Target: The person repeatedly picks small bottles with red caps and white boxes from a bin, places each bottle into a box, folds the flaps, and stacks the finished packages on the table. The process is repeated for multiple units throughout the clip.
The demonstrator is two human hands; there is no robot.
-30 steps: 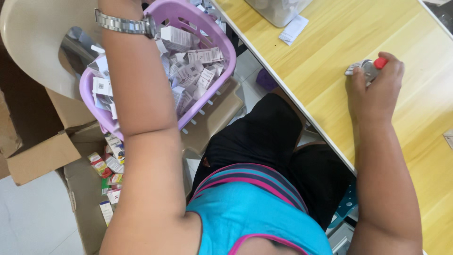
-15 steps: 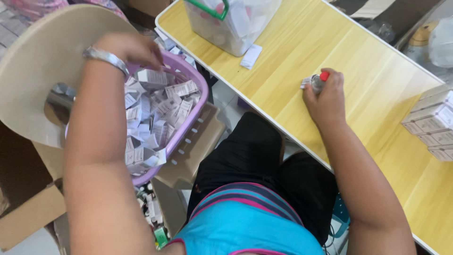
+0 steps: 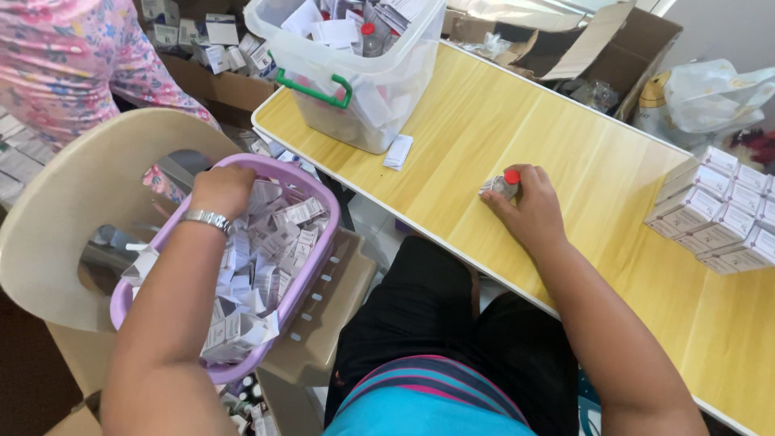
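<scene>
A smooth, faintly glossy wood-grain laminate is being shown on the yellow table (image 3: 565, 153), on which a small glass-like vial (image 3: 502, 187) with a glossy red plastic cap is being held. Matt paper leaflets are being carried in the glossy lilac plastic basket (image 3: 311, 266), and a shiny metal watch band (image 3: 206, 219) is being worn. The translucent plastic bin (image 3: 363, 97) is being fitted with a green plastic handle, beside matt cardboard boxes (image 3: 718, 210).

Bright even daylight, soft shadows under the arms, mild glare on the yellow table (image 3: 500, 145), wide-angle edge distortion
</scene>
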